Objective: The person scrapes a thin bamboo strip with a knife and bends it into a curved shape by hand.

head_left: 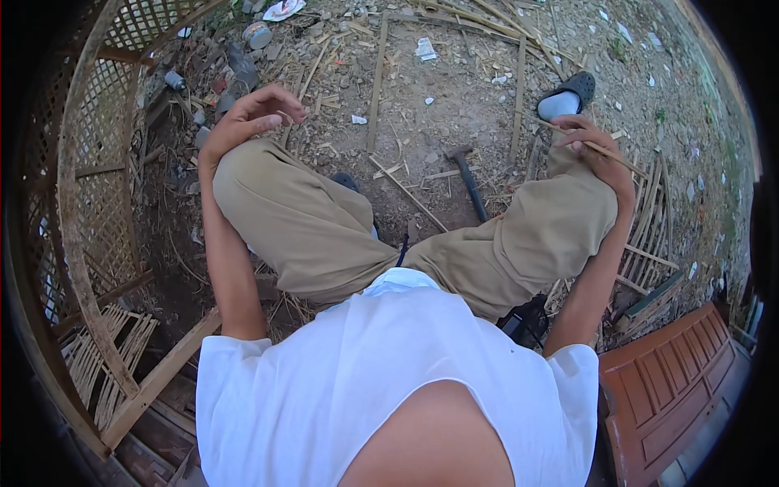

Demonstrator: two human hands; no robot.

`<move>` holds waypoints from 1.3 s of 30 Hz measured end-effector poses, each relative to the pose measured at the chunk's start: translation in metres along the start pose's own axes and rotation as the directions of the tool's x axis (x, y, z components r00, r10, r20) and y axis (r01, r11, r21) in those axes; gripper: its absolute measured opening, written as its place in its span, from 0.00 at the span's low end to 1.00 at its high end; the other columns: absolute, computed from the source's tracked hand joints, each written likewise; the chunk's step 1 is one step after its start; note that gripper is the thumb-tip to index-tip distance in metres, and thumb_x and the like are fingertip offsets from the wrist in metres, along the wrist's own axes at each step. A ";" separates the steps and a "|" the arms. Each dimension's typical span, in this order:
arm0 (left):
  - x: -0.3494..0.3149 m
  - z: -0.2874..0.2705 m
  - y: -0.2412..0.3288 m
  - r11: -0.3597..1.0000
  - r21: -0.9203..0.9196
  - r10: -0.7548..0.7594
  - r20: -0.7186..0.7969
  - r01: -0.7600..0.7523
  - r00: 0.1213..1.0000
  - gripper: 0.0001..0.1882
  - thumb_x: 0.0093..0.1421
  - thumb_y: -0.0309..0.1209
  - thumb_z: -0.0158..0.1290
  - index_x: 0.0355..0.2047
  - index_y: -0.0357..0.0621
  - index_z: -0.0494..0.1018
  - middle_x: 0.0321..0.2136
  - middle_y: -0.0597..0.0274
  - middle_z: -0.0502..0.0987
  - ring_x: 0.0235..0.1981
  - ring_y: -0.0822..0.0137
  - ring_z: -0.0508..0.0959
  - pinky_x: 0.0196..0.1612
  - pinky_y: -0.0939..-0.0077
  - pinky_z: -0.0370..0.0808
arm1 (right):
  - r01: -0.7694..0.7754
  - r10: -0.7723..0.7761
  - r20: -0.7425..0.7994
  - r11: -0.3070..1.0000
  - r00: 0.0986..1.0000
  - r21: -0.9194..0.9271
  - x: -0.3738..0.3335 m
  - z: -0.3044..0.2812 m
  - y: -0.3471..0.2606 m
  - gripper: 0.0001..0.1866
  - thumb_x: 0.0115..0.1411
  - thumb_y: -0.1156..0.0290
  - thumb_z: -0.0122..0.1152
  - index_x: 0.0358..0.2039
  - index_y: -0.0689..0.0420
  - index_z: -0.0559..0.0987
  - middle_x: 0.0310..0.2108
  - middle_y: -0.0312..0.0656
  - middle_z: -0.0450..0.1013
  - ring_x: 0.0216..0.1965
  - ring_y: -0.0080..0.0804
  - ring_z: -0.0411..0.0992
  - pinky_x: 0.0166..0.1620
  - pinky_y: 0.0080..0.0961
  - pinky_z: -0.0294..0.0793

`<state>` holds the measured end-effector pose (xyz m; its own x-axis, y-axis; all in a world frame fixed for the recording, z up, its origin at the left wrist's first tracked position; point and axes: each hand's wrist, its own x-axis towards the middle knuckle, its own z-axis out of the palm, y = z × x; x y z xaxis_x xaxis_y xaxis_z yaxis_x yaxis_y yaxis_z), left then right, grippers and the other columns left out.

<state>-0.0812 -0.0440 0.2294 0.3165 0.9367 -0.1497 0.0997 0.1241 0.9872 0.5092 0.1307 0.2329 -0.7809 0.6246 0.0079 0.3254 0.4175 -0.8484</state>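
Observation:
My left hand hangs over my left knee, its fingers loosely bent and the thumb apart, with nothing in it. Over by my right knee, my right hand is closed around a thin wooden stick, which slants down to the right past my wrist. On the dirt between my legs lies a hammer with a dark handle. A loose wooden strip rests on the ground just left of it. Longer wooden strips lie farther out, roughly outlining a rectangle.
Lattice panels stand on the left, above a wooden beam. A brown panelled door lies at lower right, near a stack of thin slats. Wood chips, stones and litter cover the ground. My right foot wears a dark clog.

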 end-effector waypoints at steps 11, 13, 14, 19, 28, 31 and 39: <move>-0.026 0.002 -0.005 0.975 -0.222 0.013 -0.069 -0.028 0.998 0.13 0.63 0.26 0.57 0.47 0.36 0.75 0.43 0.55 0.79 0.46 0.65 0.80 0.50 0.68 0.75 | -0.087 0.085 0.027 0.992 0.996 0.092 0.000 0.002 -0.007 0.10 0.67 0.74 0.57 0.45 0.61 0.83 0.59 0.48 0.74 0.58 0.40 0.72 0.64 0.36 0.68; -0.024 0.009 -0.006 0.951 -0.299 0.056 -0.070 -0.074 0.996 0.11 0.64 0.25 0.57 0.45 0.35 0.75 0.42 0.54 0.78 0.43 0.64 0.79 0.49 0.67 0.75 | -0.147 0.146 0.017 0.981 0.989 0.128 -0.006 0.000 -0.002 0.09 0.68 0.74 0.57 0.44 0.62 0.82 0.59 0.48 0.74 0.58 0.41 0.72 0.64 0.36 0.68; -0.020 0.019 0.000 0.961 -0.269 0.032 -0.114 -0.062 0.993 0.08 0.63 0.27 0.56 0.41 0.38 0.74 0.38 0.55 0.75 0.40 0.64 0.76 0.47 0.68 0.72 | -0.152 0.153 0.000 0.980 0.988 0.125 -0.010 0.001 -0.005 0.09 0.68 0.74 0.57 0.44 0.62 0.82 0.59 0.48 0.74 0.58 0.41 0.72 0.64 0.36 0.68; -0.021 0.018 -0.008 0.939 -0.329 0.064 -0.119 -0.100 0.991 0.08 0.63 0.26 0.57 0.42 0.38 0.74 0.39 0.53 0.75 0.39 0.64 0.75 0.46 0.70 0.71 | -0.120 0.139 -0.064 0.962 0.988 0.246 0.001 0.007 -0.010 0.09 0.68 0.74 0.58 0.42 0.62 0.84 0.56 0.48 0.76 0.53 0.40 0.75 0.60 0.36 0.71; -0.013 -0.007 -0.001 0.998 -0.060 -0.019 -0.067 0.015 0.998 0.14 0.62 0.23 0.59 0.48 0.38 0.75 0.48 0.56 0.79 0.48 0.64 0.81 0.54 0.65 0.77 | -0.068 0.060 0.151 0.996 0.987 0.049 0.010 0.001 0.003 0.09 0.68 0.73 0.57 0.41 0.61 0.85 0.56 0.46 0.76 0.57 0.39 0.74 0.61 0.37 0.70; 0.002 -0.019 0.001 0.873 0.464 -0.064 -0.198 0.150 0.978 0.12 0.62 0.22 0.58 0.47 0.40 0.77 0.46 0.60 0.80 0.47 0.65 0.81 0.53 0.65 0.78 | -0.129 0.137 0.185 0.990 0.973 -0.057 0.006 -0.006 0.000 0.10 0.70 0.73 0.56 0.42 0.61 0.85 0.56 0.46 0.76 0.58 0.40 0.73 0.62 0.37 0.69; 0.081 0.027 0.140 0.671 0.730 0.254 -0.058 -0.133 0.965 0.12 0.71 0.35 0.53 0.47 0.38 0.77 0.40 0.58 0.79 0.42 0.65 0.79 0.47 0.69 0.77 | -0.184 0.186 -0.016 0.951 0.982 -0.249 0.046 -0.021 -0.019 0.11 0.70 0.66 0.61 0.47 0.57 0.82 0.41 0.36 0.78 0.46 0.30 0.76 0.52 0.30 0.75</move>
<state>-0.0159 0.0400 0.3540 0.2760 0.9549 0.1098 0.7132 -0.2800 0.6426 0.4781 0.1649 0.2608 -0.6985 0.7015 -0.1416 0.5856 0.4466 -0.6765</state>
